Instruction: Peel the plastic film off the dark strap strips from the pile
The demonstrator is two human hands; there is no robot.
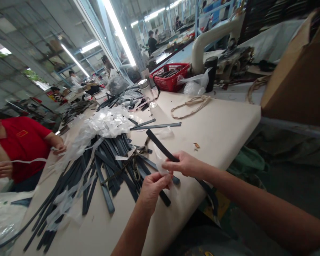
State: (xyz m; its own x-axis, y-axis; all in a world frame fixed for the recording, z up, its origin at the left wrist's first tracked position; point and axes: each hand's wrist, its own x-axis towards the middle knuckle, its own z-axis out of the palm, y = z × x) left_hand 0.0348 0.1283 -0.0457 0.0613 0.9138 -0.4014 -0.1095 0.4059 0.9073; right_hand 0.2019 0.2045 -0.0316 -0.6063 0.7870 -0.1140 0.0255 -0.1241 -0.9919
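Presently, the flat, dark slate-blue strip (160, 144) is in the right hand (184, 164), raised over the table's right side, its free end pointing away and leftward. I see that hand's fingers closed on it, their tips meeting a thin, translucent white film (159, 158). The left hand (152, 188) is just beside, thumb and fingers pinched together on the film. A dark length hangs over the edge beneath the right forearm; I cannot tell whether it belongs to the held strip.

Close by on the left lies a fanned pile of slate-blue strips (109, 161), some ends almost under the left hand, with a crumpled white film heap (106, 121) behind it.

As I judge it, a hard tug could tear the thin film or flick the strip loose; a sleeve of pile ends could snag, and anything dropped nearby might slide off the edge.

Bare surface on the cream-coloured table (224, 115) gives me room ahead and to the right, interrupted by a small orange-brown scrap (196, 145) and a looped tan cord (189, 106). Farther off, a clear, metal-capped bottle (148, 94) and a red plastic basket (169, 81) bound that space; leftward, a red-shirted co-worker (29, 142) sits across the pile.
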